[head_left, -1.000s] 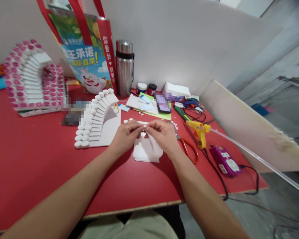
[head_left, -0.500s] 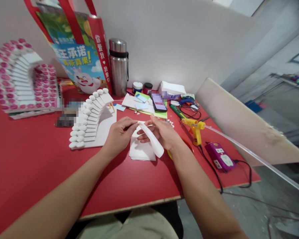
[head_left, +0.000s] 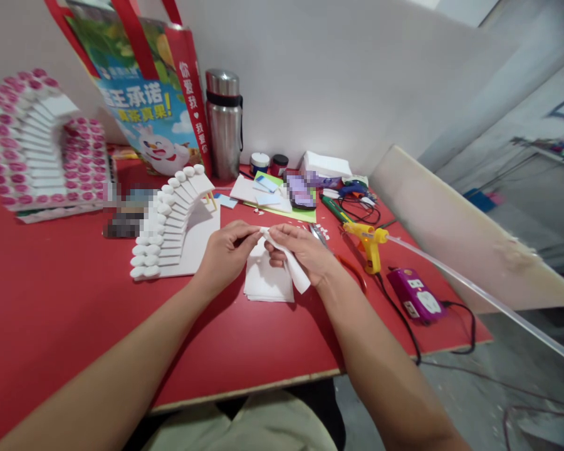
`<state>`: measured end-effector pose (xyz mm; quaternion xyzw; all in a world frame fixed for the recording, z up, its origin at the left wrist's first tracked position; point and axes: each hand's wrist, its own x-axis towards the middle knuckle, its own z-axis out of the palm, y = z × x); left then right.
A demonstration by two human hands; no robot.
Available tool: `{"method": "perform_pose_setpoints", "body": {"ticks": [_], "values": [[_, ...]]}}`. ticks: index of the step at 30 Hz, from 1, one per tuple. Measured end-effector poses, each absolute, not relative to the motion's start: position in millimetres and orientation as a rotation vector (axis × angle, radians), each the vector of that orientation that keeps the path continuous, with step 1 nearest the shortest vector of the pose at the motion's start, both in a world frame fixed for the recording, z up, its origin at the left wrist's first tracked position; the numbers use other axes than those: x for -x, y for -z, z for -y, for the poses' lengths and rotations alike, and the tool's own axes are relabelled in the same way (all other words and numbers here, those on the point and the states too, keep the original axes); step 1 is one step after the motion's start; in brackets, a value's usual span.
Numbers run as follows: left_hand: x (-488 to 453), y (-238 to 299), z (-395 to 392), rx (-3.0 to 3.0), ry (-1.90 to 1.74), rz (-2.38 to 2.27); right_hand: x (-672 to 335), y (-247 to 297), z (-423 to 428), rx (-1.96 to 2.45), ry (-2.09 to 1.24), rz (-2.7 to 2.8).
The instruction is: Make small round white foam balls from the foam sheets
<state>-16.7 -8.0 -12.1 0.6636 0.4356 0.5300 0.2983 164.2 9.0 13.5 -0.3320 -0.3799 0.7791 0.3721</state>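
A strip of white tissue paper [head_left: 297,270] is held between my two hands, bunched at its far end and hanging loose toward me. My left hand [head_left: 228,257] pinches the bunched tip. My right hand [head_left: 305,247] is closed around the strip just beside it, thumb on top. Beneath them lies a stack of white paper sheets [head_left: 267,285], partly covered by the fingers. Left of my hands stands a white model staircase [head_left: 172,235] on a white base, its outer edge lined with round white pieces.
A yellow glue gun [head_left: 369,241] with a long clear stick stands at the right, beside a purple power socket [head_left: 416,294]. Orange-handled scissors [head_left: 355,272] lie near my right wrist. Behind are a steel flask [head_left: 224,125], a phone [head_left: 301,191] and a pink-flowered staircase model [head_left: 9,160].
My right hand's fingers have closed down onto the tissue strip, which now looks narrower and more crumpled. The left hand keeps its pinch in nearly the same place.
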Motion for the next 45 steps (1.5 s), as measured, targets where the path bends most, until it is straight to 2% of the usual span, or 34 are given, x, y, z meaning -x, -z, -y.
{"method": "perform_pose_setpoints", "body": {"ticks": [7, 16, 21, 25, 27, 31, 33, 39, 45], "values": [[15.8, 11.4, 8.9, -1.745, -1.405, -1.185, -162.1, -15.5, -6.8, 1.046, -1.704, 1.218], [13.9, 4.9, 11.6, -1.639, -1.41, -1.244, -161.4, -17.9, -3.0, 1.081, -1.384, 1.489], [12.1, 9.9, 12.7, -1.707, -1.409, -1.229, -158.7, -17.1, 0.7, 1.154, -1.321, 1.555], [9.1, 12.0, 13.9, -1.771, -1.43, -1.223, -151.3, -14.3, 4.6, 1.317, -1.066, 1.581], [9.2, 10.6, 14.2, -1.758, -1.431, -1.232, -149.3, -15.4, 4.7, 1.305, -1.167, 1.478], [11.6, 7.0, 14.1, -1.711, -1.433, -1.252, -154.0, -20.4, -1.0, 1.109, -1.782, 1.037], [12.1, 6.3, 14.1, -1.703, -1.441, -1.242, -158.1, -21.1, -4.7, 1.035, -1.923, 0.916], [10.9, 6.6, 14.2, -1.708, -1.454, -1.244, -160.6, -17.7, -7.1, 0.911, -2.058, 0.8], [11.0, 6.8, 14.1, -1.726, -1.448, -1.252, -158.5, -18.3, -3.2, 0.981, -1.856, 0.995]]}}
